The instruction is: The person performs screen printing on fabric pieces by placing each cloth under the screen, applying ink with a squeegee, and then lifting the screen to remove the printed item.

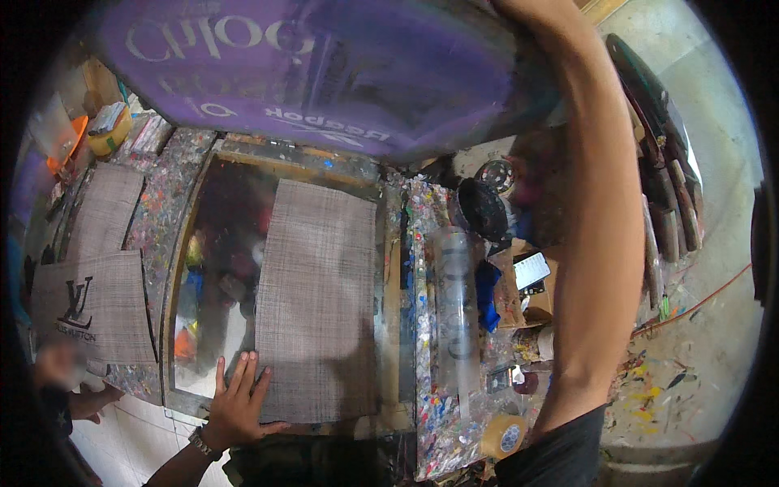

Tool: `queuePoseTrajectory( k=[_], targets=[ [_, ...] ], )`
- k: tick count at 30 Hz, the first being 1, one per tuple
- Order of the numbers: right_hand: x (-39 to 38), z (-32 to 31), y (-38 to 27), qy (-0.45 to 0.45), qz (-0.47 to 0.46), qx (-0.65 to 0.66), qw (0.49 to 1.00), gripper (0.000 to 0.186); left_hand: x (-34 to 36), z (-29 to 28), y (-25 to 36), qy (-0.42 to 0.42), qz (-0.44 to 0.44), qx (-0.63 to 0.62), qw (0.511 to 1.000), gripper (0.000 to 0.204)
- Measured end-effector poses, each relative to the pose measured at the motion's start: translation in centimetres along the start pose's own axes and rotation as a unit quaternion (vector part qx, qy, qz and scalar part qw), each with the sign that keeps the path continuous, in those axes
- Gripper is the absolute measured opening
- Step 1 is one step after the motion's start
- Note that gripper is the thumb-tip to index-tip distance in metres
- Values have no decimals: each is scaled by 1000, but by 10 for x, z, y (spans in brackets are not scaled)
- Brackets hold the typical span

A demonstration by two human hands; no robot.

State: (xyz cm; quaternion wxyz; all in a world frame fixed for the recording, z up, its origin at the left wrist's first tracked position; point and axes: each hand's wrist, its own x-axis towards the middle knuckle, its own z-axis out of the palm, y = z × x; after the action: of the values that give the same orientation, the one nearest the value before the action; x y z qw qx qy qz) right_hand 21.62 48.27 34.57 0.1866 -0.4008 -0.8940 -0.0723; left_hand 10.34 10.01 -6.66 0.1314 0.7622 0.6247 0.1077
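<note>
A grey-brown woven sheet [319, 300] lies on a dark glass plate set in a wooden frame [182, 284]. My left hand [239, 402] rests flat at the sheet's lower left corner, fingers stretched out and touching its edge. Above the plate, a purple printing screen [333, 73] with pale lettering stands tilted up. My right arm reaches up along the screen's right side toward its upper edge. The right hand itself lies beyond the top of the picture, so its grip is hidden.
At left, woven pieces [114, 325], one bearing a black print, lie beside another person's hand [93, 402]. Right of the plate stand a paint-crusted ledge, a black bowl [480, 207], a cardboard box [507, 288] with a phone [531, 269], and a tape roll [503, 436]. Wooden-handled tools [669, 187] lean farther right.
</note>
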Motion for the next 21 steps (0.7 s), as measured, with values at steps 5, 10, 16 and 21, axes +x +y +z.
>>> queuePoseTrajectory(
  k=[5,10,16,21],
  targets=[
    [-59,19,-26,8,5,-45,999,63,0,-8,6,-34,-50,-28,998,104],
    [-177,75,-64,173,-85,0,981,51,18,-86,8,336,-89,-411,843,108],
    [-321,181,-79,-13,-81,42,996,38,-5,-42,19,392,-303,-626,602,60],
    [-325,210,-84,-294,-37,155,942,33,-45,28,-26,312,-367,-576,661,48]
  ],
)
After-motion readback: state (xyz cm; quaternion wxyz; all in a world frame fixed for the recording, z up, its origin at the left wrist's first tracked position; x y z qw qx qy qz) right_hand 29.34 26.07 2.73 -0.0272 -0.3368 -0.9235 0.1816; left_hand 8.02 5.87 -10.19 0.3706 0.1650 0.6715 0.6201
